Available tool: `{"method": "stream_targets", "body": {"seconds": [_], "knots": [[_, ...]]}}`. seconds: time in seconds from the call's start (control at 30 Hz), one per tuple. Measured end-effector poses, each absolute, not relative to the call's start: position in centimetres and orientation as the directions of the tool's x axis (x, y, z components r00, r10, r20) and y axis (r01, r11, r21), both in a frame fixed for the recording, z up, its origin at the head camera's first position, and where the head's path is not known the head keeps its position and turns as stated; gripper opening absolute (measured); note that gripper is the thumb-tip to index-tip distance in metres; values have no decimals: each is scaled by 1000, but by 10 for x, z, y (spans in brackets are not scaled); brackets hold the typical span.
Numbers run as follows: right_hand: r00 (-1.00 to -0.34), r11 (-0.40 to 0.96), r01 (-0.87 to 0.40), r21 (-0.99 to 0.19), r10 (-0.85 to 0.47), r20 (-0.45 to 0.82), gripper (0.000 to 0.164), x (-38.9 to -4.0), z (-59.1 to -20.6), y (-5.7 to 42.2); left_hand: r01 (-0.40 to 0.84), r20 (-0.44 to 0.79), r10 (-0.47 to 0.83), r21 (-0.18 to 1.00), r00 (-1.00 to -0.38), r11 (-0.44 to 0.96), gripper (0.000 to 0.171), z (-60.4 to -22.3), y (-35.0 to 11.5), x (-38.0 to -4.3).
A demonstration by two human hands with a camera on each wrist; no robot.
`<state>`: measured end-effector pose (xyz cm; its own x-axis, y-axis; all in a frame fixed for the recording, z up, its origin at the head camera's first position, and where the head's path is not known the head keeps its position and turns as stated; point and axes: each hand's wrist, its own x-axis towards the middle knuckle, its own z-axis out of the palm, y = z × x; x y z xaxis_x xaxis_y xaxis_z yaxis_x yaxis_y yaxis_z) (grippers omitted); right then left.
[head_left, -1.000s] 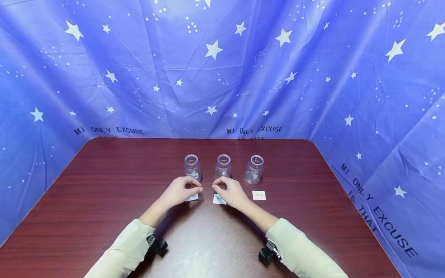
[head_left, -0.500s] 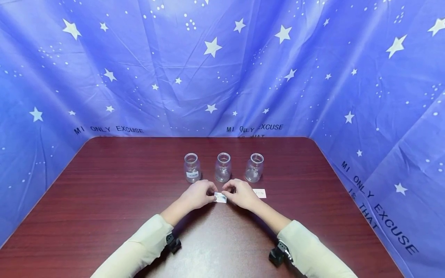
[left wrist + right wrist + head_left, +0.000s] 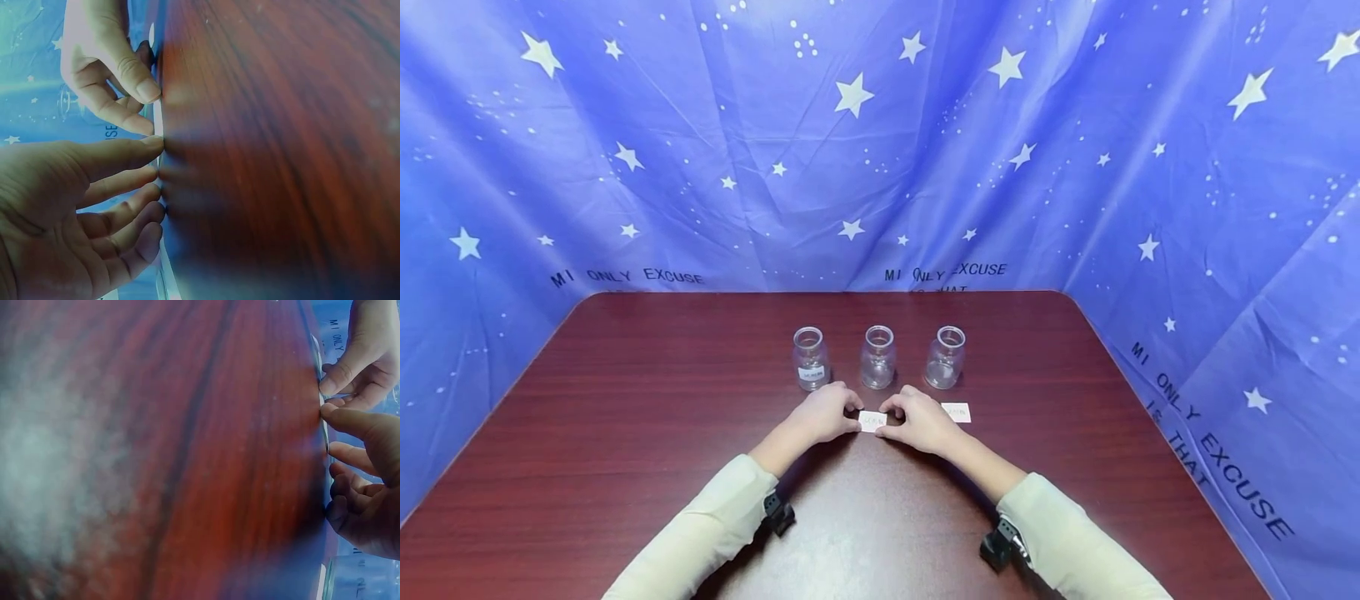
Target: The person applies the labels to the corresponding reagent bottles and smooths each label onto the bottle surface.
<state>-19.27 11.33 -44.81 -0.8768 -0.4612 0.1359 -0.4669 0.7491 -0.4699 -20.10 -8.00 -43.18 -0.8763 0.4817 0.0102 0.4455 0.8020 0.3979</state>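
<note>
A small white paper label [image 3: 872,422] with handwriting lies on the dark red table in front of the middle glass jar [image 3: 877,362]. My left hand [image 3: 823,414] has its thumb and forefinger bent at the label's left edge, and my right hand [image 3: 922,421] grips its right edge the same way. In the left wrist view, the left thumb [image 3: 122,153] and fingertips come right down to the tabletop. The right wrist view shows the right thumb [image 3: 350,420] over the label's thin edge, other fingers curled behind.
A left jar [image 3: 809,354] bears a similar label [image 3: 812,373] on its front, and a right jar [image 3: 946,358] stands without one. Another label [image 3: 957,412] lies beyond my right hand. Behind the table [image 3: 880,533] hangs a blue starry curtain [image 3: 790,108].
Both hands have moved right from beside the left jar to the middle label. Their fingers have come to the label's two side edges. The jars stay put.
</note>
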Motion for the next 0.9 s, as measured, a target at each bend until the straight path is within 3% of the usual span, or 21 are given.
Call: {"method": "stream_targets", "body": {"seconds": [0.47,0.9], "knots": [[-878,704,-462,-538,-446,170,16,-194,-450,115,444,45,474,441,-879,780,19,-433,-79,-200],[-905,639,-408,-652,-376,198,13,-195,-449,119,359,70,412,635,-909,684,7,-437,-86,-198]]}}
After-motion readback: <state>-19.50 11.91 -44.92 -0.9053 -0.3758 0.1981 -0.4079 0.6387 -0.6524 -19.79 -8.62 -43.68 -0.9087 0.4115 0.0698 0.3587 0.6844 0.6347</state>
